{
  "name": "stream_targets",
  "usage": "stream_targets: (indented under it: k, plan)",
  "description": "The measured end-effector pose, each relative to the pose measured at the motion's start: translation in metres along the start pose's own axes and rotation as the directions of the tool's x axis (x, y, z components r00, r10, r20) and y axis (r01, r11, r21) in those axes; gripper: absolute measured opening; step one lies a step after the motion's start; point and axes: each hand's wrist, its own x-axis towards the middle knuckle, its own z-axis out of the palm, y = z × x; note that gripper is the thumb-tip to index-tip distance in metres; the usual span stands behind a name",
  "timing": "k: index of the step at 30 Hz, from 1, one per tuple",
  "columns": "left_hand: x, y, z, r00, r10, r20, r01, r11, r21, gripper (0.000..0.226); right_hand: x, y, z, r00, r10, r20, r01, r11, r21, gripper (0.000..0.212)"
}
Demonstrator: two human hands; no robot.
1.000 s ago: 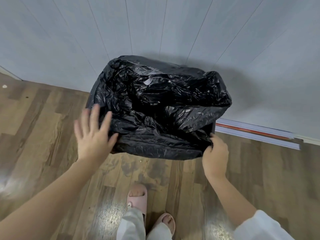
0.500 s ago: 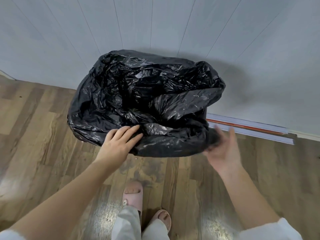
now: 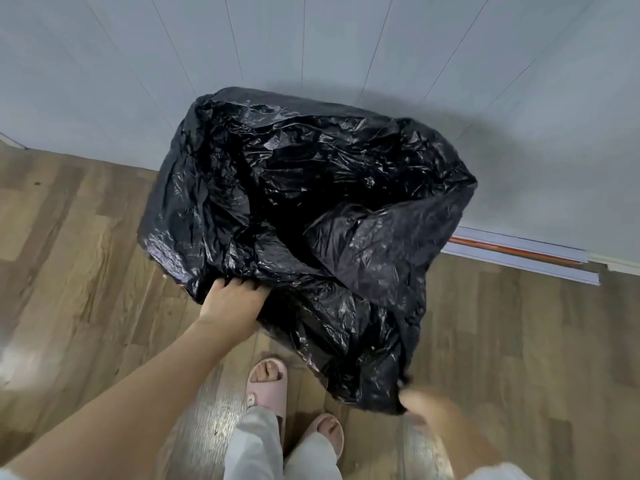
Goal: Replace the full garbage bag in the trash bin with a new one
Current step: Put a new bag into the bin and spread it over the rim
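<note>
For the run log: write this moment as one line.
stage: fitting bag | left hand: gripping black garbage bag near edge | right hand: blurred, at bag corner | bin: hidden

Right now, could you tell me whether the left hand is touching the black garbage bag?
Touching. In the head view, the left hand has its fingers tucked under the near edge of the black garbage bag, with plastic draped over the fingertips.

Black garbage bag (image 3: 311,220), crumpled and glossy, mouth spread wide open.
It billows above the wooden floor (image 3: 86,271) against the pale wall (image 3: 311,39); the trash bin beneath is fully hidden by plastic.
</note>
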Motion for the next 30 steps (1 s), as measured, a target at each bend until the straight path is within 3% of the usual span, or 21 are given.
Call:
stream_targets:
  k: [1,3,4,5,6,7,8,9,11,13,14,16,18,21,22,24,25,26,27,29,30]
  plan:
    - [0.001,0.001,-0.007,0.996,0.003,0.091,-0.004,1.0,0.005,0.049,0.0,-0.009,-0.007,0.999,-0.034,-0.032,0.039,0.986,0.161,0.04]
    - [0.003,0.01,-0.026,0.991,0.046,0.122,-0.045,0.999,-0.01,0.039,0.008,-0.024,-0.031,0.943,0.01,-0.333,0.183,0.82,0.543,0.039]
    - [0.002,0.015,-0.036,0.995,0.088,0.053,-0.085,0.995,-0.058,0.035,0.008,-0.033,-0.047,0.899,0.044,-0.436,0.3,0.665,0.684,0.04]
    - [0.001,0.022,-0.041,0.977,0.173,-0.124,-0.187,0.976,-0.11,0.03,0.004,-0.044,-0.062,0.891,0.014,-0.454,0.387,0.502,0.773,0.041]
    - [0.0,0.03,-0.046,0.894,0.283,-0.347,-0.336,0.936,-0.105,0.027,-0.001,-0.057,-0.077,0.897,-0.081,-0.436,0.43,0.391,0.814,0.045]
    - [0.002,0.036,-0.048,0.776,0.363,-0.515,-0.45,0.892,-0.05,0.031,-0.005,-0.068,-0.087,0.892,-0.174,-0.417,0.449,0.435,0.78,0.058]
    - [0.004,0.043,-0.05,0.729,0.386,-0.566,-0.489,0.872,-0.035,0.042,-0.008,-0.079,-0.092,0.857,-0.299,-0.42,0.514,0.557,0.652,0.069]
    - [0.007,0.049,-0.048,0.761,0.378,-0.527,-0.461,0.887,-0.029,0.057,-0.01,-0.088,-0.094,0.782,-0.427,-0.454,0.614,0.654,0.443,0.073]
    - [0.019,0.051,-0.037,0.871,0.349,-0.346,-0.378,0.926,-0.019,0.076,-0.009,-0.099,-0.099,0.58,-0.574,-0.578,0.691,0.722,-0.024,0.048]
    - [0.03,0.045,-0.02,0.915,0.303,-0.267,-0.305,0.952,0.033,0.076,-0.001,-0.097,-0.11,0.407,-0.457,-0.791,0.601,0.786,-0.145,0.024]
    - [0.032,0.038,-0.013,0.903,0.315,-0.291,-0.314,0.948,0.053,0.08,0.004,-0.092,-0.117,0.381,-0.355,-0.854,0.545,0.832,-0.102,0.024]
    - [0.026,0.021,-0.011,0.889,0.33,-0.319,-0.321,0.943,0.082,0.088,0.018,-0.079,-0.125,0.532,-0.214,-0.819,0.357,0.934,-0.013,0.027]
    - [0.02,0.007,-0.004,0.854,0.326,-0.406,-0.328,0.942,0.066,0.083,0.031,-0.071,-0.122,0.771,-0.133,-0.623,0.23,0.97,0.078,0.036]
    - [0.014,-0.005,-0.007,0.838,0.281,-0.468,-0.305,0.952,0.027,0.076,0.024,-0.081,-0.125,0.873,-0.118,-0.474,0.255,0.938,0.235,0.047]
    - [0.013,-0.01,-0.011,0.83,0.25,-0.498,-0.296,0.955,-0.012,0.075,0.018,-0.084,-0.129,0.832,-0.127,-0.54,0.325,0.9,0.29,0.046]
    - [0.012,-0.025,-0.024,0.846,0.184,-0.501,-0.225,0.974,-0.024,0.076,-0.009,-0.093,-0.125,0.487,-0.113,-0.866,0.534,0.823,0.193,0.041]
    - [0.012,-0.035,-0.03,0.855,0.173,-0.489,-0.195,0.981,0.007,0.076,-0.027,-0.101,-0.113,0.298,-0.273,-0.915,0.622,0.783,-0.031,0.036]
    - [0.013,-0.045,-0.033,0.852,0.187,-0.489,-0.19,0.981,0.044,0.075,-0.044,-0.111,-0.097,0.16,-0.531,-0.832,0.666,0.68,-0.306,0.033]
    - [0.016,-0.055,-0.034,0.849,0.216,-0.483,-0.206,0.976,0.073,0.073,-0.054,-0.117,-0.077,0.127,-0.77,-0.625,0.646,0.543,-0.537,0.038]
    - [0.02,-0.074,-0.029,0.844,0.274,-0.461,-0.254,0.961,0.106,0.068,-0.052,-0.118,-0.046,0.248,-0.951,-0.184,0.448,0.281,-0.849,0.066]
    - [0.024,-0.084,-0.024,0.831,0.282,-0.479,-0.272,0.958,0.091,0.062,-0.044,-0.115,-0.039,0.345,-0.934,-0.097,0.359,0.227,-0.905,0.076]
